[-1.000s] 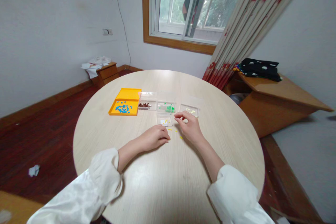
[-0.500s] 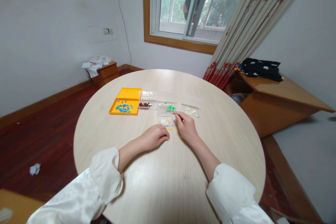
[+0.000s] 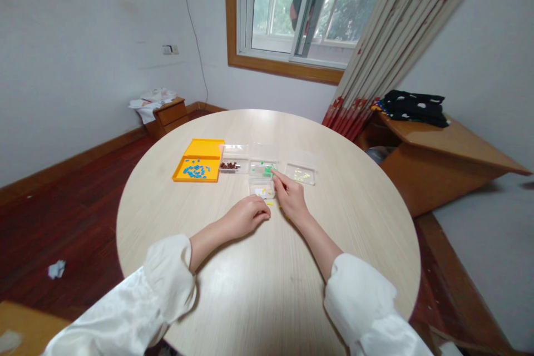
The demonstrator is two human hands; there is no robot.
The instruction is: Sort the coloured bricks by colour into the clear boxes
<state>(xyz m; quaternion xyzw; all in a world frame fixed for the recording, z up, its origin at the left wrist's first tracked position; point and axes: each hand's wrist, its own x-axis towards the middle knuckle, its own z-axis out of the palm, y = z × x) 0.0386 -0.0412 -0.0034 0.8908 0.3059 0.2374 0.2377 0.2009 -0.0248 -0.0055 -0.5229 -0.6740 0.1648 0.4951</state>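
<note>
My right hand [image 3: 291,197] reaches over the near edge of a clear box holding small green pieces [image 3: 267,169]. Its index finger points into the green pieces, with the thumb slightly apart and lower; no held piece shows. My left hand [image 3: 247,215] rests on the table with its fingers curled inward, and whatever may be inside them is hidden. Just beyond it sits a small clear box [image 3: 263,193] with a white patch and a few yellow pieces inside. One yellow piece [image 3: 270,204] lies loose between my hands; others lie partly under my right wrist.
Left of the green pieces, a clear box holds brown pieces [image 3: 229,166]. Farther left, an open orange case [image 3: 203,148] contains blue pieces [image 3: 196,171]. A clear tray [image 3: 307,181] with pale yellow pieces stands at right. Everything rests on a round wooden table [image 3: 267,289].
My right hand has moved slightly forward and left, its index finger stretching from the box's near corner into the green pieces. My left hand has barely moved.
</note>
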